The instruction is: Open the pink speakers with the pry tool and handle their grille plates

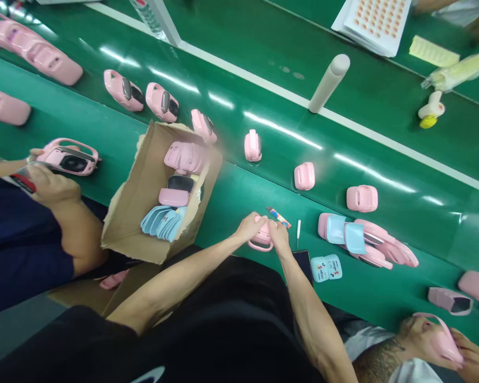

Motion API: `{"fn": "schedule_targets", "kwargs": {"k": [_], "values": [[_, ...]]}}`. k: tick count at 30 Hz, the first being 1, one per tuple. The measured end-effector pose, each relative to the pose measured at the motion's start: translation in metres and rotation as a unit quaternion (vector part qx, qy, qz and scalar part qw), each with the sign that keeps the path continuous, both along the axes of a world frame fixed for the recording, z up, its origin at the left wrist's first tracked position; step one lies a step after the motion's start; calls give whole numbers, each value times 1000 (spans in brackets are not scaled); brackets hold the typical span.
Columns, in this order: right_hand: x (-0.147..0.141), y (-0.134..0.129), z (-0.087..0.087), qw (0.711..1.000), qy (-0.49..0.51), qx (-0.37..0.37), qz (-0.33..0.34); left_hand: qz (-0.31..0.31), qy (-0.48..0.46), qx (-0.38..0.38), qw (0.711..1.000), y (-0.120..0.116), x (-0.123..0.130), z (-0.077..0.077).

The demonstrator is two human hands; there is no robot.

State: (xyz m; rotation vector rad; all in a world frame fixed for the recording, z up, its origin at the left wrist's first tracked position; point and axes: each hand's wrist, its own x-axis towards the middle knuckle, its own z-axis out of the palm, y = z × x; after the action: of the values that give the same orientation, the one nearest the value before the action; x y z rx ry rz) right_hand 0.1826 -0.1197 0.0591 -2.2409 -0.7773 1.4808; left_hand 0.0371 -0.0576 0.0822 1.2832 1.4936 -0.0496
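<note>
My left hand (250, 226) and my right hand (278, 234) are both closed on a pink plastic case with a handle (262, 236), one on each side. The looped handle points toward my body, and the fingers hide part of the case. Just beyond my right hand lies a utility knife (278, 217) with a colourful body. A thin white screwdriver (298, 230) rests to its right. Beside my right forearm is a dark, flat phone-like object (303, 264), with light blue printed panels (326, 268) next to it.
An open cardboard box (138, 213) at left holds pink parts and stacked blue panels (163, 222). Several pink cases (362, 198) line the green bench. More pink cases topped with blue panels (335, 230) lie at right. Co-workers' hands (54, 183) hold similar cases on both sides.
</note>
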Motion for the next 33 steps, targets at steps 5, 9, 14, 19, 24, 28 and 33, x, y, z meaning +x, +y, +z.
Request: {"fn": "schedule_targets", "kwargs": {"k": [5,9,14,19,24,28,33], "values": [[-11,14,8,995,-67,-52,61,-11,59,-29,998,0,-6,-4],[-20,18,11,989,-106,-66,74,-9,88,-56,995,-1,-2,-10],[-30,12,15,987,-131,-71,66,-3,124,-71,990,0,7,-8],[-33,10,15,986,-136,-76,56,-16,147,-64,987,0,13,5],[-34,10,14,988,-121,-89,38,-20,166,-66,984,0,15,8],[-35,15,14,992,-94,-83,14,-15,159,-68,985,4,18,5],[-16,16,19,1000,11,-17,-5,-8,87,-82,993,17,11,10]]}}
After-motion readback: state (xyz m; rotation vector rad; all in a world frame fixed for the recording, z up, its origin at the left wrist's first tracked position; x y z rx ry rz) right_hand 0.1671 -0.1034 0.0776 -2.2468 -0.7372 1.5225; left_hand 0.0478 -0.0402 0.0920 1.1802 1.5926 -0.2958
